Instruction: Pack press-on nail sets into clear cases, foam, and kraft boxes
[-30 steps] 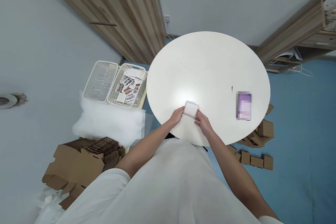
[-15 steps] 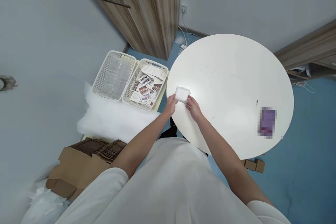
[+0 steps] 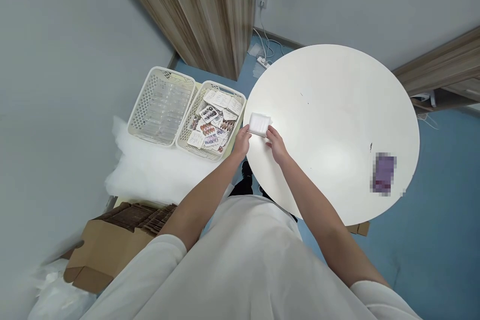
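Observation:
A small white rectangular packet (image 3: pixel 259 124), soft-looking and perhaps wrapped in a thin white sheet, is held over the near left edge of the round white table (image 3: pixel 337 95). My left hand (image 3: pixel 242 141) pinches its left side, with the thumb and fingers closed at the lower left corner. At the lower right corner, my right hand (image 3: pixel 277 145) grips it with the fingertips. A loose flap shows at the packet's right edge. What lies inside it is hidden.
Left of the table stand a white basket (image 3: pixel 180 136) of printed cards and press-on nail sets and another basket (image 3: pixel 132 122) of clear plastic cases. White padding (image 3: pixel 157 165) and a cardboard box (image 3: pixel 99 247) of folded cartons lie nearer. A blurred purple item (image 3: pixel 383 172) rests on the table's right.
The view has shifted slightly. The packet sits a little farther up in the picture, its upper face looking flatter and smoother. Both hands remain at its sides.

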`<state>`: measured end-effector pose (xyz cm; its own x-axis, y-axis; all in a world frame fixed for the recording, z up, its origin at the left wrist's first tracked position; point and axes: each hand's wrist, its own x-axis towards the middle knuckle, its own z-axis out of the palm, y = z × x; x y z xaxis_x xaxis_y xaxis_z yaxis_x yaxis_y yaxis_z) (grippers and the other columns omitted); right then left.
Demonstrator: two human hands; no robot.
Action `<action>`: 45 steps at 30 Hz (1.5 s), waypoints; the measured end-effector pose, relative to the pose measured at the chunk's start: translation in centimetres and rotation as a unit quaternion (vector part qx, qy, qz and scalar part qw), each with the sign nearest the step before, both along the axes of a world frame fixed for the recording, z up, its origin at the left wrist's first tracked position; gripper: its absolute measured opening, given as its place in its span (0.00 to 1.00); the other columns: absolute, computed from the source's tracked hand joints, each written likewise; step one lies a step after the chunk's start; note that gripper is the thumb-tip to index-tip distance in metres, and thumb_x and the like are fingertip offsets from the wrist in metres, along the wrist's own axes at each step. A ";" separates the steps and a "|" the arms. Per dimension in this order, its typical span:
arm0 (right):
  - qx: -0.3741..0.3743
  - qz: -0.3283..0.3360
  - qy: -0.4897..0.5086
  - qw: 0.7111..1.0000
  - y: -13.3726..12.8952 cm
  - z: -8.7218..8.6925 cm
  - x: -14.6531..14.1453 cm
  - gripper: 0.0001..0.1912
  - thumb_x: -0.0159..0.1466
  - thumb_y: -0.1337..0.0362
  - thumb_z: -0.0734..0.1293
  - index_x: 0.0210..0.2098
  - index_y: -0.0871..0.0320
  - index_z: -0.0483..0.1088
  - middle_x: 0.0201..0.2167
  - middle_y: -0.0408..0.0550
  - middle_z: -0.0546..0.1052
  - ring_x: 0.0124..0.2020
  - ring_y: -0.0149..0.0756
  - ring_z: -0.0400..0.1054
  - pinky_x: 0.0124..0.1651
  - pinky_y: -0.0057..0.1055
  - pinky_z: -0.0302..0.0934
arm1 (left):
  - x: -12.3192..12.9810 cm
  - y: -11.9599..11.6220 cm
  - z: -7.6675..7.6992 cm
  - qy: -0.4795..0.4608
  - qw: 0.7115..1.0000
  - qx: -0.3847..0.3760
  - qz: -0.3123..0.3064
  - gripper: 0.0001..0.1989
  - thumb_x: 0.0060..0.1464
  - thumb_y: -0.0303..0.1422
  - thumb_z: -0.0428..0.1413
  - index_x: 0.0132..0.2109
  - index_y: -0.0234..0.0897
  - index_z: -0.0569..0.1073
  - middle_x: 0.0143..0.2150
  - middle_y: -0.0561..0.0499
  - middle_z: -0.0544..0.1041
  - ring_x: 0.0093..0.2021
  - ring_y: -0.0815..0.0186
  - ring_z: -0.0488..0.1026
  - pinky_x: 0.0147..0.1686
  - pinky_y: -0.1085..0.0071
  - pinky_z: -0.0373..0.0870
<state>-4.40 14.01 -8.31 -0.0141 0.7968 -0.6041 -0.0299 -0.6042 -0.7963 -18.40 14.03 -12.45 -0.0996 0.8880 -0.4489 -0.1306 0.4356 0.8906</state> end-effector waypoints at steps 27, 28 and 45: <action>-0.014 0.142 0.040 0.989 -12.5 3.5 9.0 0.30 0.55 0.54 0.63 0.56 0.45 0.53 0.58 0.47 0.60 0.51 0.38 0.63 0.48 0.37 0.58 | 5.8 -14.8 3.8 0.082 0.996 -0.005 0.020 0.20 0.48 0.26 0.50 0.50 0.34 0.66 0.53 0.42 0.68 0.52 0.62 0.66 0.52 0.61 0.61; -0.019 0.152 0.044 0.987 -12.9 3.6 9.2 0.29 0.55 0.54 0.63 0.56 0.46 0.54 0.56 0.48 0.62 0.49 0.38 0.65 0.47 0.37 0.59 | 6.1 -15.6 4.1 0.082 0.996 -0.001 0.020 0.19 0.48 0.27 0.51 0.49 0.33 0.67 0.52 0.41 0.69 0.51 0.62 0.67 0.51 0.61 0.61; -0.008 0.289 0.030 0.957 -15.3 4.8 6.8 0.18 0.52 0.55 0.65 0.41 0.53 0.67 0.41 0.48 0.73 0.37 0.34 0.69 0.40 0.32 0.60 | 3.4 -23.8 6.6 0.162 0.985 -0.025 0.050 0.16 0.50 0.33 0.51 0.47 0.34 0.68 0.46 0.42 0.72 0.45 0.63 0.70 0.43 0.66 0.68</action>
